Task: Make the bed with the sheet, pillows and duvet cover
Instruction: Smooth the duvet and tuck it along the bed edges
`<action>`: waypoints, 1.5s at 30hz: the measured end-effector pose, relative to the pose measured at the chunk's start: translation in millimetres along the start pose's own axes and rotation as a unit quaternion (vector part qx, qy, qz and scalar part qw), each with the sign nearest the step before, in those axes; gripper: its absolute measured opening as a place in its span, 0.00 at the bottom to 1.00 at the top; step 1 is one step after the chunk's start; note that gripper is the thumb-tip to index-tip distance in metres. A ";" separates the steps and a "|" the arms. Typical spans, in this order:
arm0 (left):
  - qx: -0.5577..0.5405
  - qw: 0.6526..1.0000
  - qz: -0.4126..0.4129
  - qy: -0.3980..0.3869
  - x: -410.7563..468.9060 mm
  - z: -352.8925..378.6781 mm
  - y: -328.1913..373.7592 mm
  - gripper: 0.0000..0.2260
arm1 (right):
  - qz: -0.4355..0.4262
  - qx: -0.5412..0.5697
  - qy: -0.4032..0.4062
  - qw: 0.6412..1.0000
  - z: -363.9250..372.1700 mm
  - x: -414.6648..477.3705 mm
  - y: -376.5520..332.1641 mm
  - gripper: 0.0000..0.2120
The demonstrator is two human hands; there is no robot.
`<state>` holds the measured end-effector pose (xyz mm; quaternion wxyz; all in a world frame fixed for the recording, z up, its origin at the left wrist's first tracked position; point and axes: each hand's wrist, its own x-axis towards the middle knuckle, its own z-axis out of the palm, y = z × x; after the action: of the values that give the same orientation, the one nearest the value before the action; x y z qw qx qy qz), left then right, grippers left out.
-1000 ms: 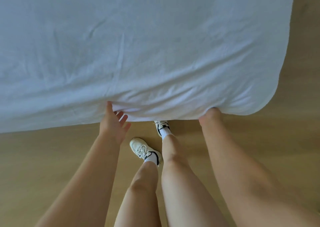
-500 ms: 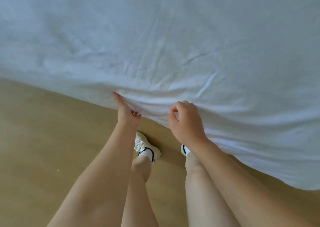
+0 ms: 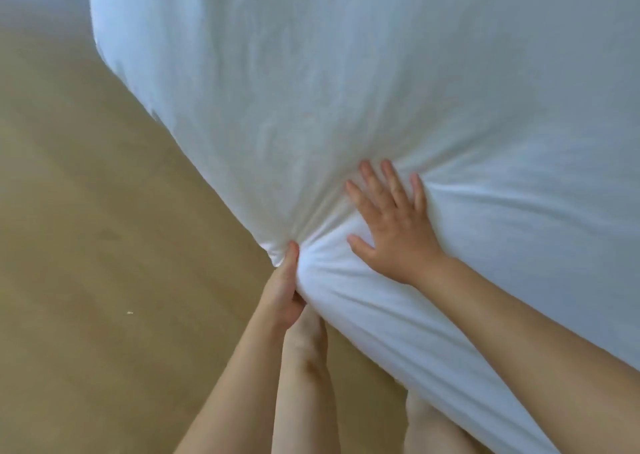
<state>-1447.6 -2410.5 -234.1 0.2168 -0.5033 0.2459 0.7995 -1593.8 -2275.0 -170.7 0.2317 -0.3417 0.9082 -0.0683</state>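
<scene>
While the person's bare legs [image 3: 304, 367] stand close against the bedside at six o'clock, the work sits just beyond them. The left hand [image 3: 282, 294], a little left of centre, is clamped on a bunch of the white sheet [image 3: 346, 89] at the mattress edge. Its thumb lies up along the gathered cloth, and its fingers curl under the edge, mostly hidden. Tight creases fan out from that grip toward one and two o'clock. Just beside it, at about two o'clock from the left hand, the right hand [image 3: 394, 231] lies flat on top of the bed. Its fingers are spread and straight, pressing the cloth down and holding nothing. Farther off, the sheet runs fairly smooth across the whole bed toward twelve o'clock. It rounds a far corner near eleven o'clock. The tan wooden floor [image 3: 86, 245] fills the nine o'clock side, with a pale speck [image 3: 130, 312] on it. No pillows or duvet cover are in view.

This looks like the first step, fitting and tucking the sheet along the near side. Next, the left hand probably needs to draw the bunched slack down and under the mattress while the right palm pins the top. The creases between the two hands would then need smoothing. Pulling too hard may drag the cloth askew at the far corner.
</scene>
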 end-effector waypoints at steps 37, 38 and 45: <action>0.510 0.784 0.277 0.220 100.2 92.7 576.2 0.22 | -0.018 0.047 0.049 0.998 -170.9 400.2 -64.3 0.32; 0.529 0.775 0.273 0.215 111.9 100.7 583.9 0.24 | -0.005 0.050 0.054 0.997 -174.2 406.1 -59.1 0.32; 0.521 0.783 0.286 0.186 130.3 126.3 599.1 0.20 | 0.097 0.085 0.067 0.989 -191.7 438.2 -45.9 0.32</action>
<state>-1943.8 -2790.7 -201.1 0.1576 -0.3594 0.7929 0.4661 -1945.1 -2602.2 -152.5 0.2039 -0.2261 0.9414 -0.1452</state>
